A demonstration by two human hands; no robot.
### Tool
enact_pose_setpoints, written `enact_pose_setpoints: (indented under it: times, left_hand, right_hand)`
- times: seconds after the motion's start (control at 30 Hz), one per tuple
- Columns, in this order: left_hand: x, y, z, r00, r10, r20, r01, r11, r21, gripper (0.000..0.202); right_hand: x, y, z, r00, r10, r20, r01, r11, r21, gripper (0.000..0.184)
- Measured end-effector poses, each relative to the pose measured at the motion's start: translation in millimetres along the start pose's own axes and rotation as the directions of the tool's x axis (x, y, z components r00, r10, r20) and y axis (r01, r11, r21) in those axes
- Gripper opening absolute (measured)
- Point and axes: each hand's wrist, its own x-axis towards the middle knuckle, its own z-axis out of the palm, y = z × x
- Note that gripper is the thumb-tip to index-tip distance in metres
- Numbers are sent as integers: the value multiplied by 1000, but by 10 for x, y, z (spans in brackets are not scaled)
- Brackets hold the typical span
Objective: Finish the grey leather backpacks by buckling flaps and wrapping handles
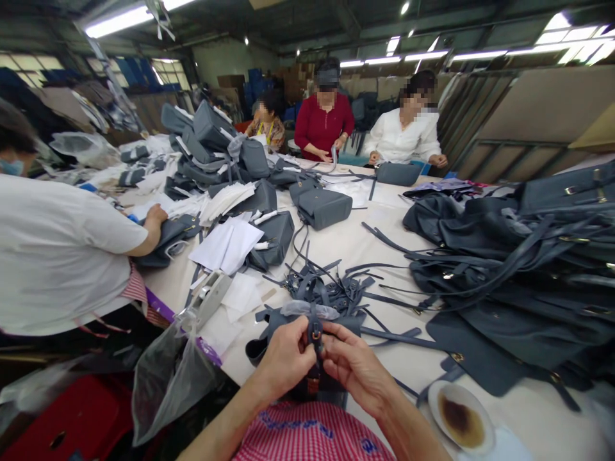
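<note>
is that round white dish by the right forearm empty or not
Not empty: a brown substance lies in the round white dish, darkest near the middle; its depth I cannot tell.

This is a factory workshop for bags. A long pale desk (387, 221) carries a high heap of blue-grey bags (211, 128), a broad pile of limp bag bodies (480, 256) with metal fittings, a tangle of loose straps (331, 282) and sheets of white paper (228, 243), while a buckled bag (343, 325) lies at the near edge. Several people are gathered around it, among them one person in a red top (324, 125) and one in a white shirt (406, 137). Bright tube lights (120, 22) hang under a dark, high roof (216, 16), and brown cartons (295, 80) and large leaning boards (523, 102) stand behind.
</note>
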Motion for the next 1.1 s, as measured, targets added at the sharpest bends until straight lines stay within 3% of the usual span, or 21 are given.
enact_pose_setpoints:
  times: [0.1, 0.4, 0.6, 0.7, 0.8, 0.9, 0.97, 1.03, 1.1]
  left_hand:
    - [-34, 3, 8, 1000, -15, -8, 15, 999, 30, 8]
    - [-10, -166, 46, 990, -117, 76, 134, 944, -300, 7]
    - [-73, -41, 64, 953, -222, 205, 301, 746, -594, 21]
    - [-107, -25, 75, 957, -239, 166, 282, 625, -728, 33]
    - [-92, -64, 61, 954, -275, 117, 263, 587, -765, 36]
    - [-71, -89, 53, 955, -292, 53, 235, 634, -737, 30]
    - [-91, -77, 70, 970, -235, -68, 141, 763, -630, 22]
    - [-136, -60, 97, 974, -55, -218, -35, 921, -388, 16]
    - [-178, -69, 116, 941, 202, -273, -229, 971, -70, 19]
  right_hand:
    - [-19, 26, -52, 1000, 10, -9, -10, 1000, -12, 37]
    - [21, 137, -80, 988, -154, 12, 152, 953, -263, 38]
    - [107, 185, -55, 957, -285, 48, 286, 912, -295, 37]
    - [126, 238, -40, 917, -393, 66, 393, 864, -316, 28]
    - [133, 285, -59, 870, -484, 96, 477, 774, -416, 19]
    - [145, 306, -105, 838, -534, 115, 492, 645, -584, 16]
    - [157, 305, -130, 835, -538, 118, 492, 633, -597, 17]
    - [169, 301, -142, 846, -520, 123, 499, 686, -530, 18]
    - [179, 302, -144, 853, -505, 132, 499, 715, -490, 19]
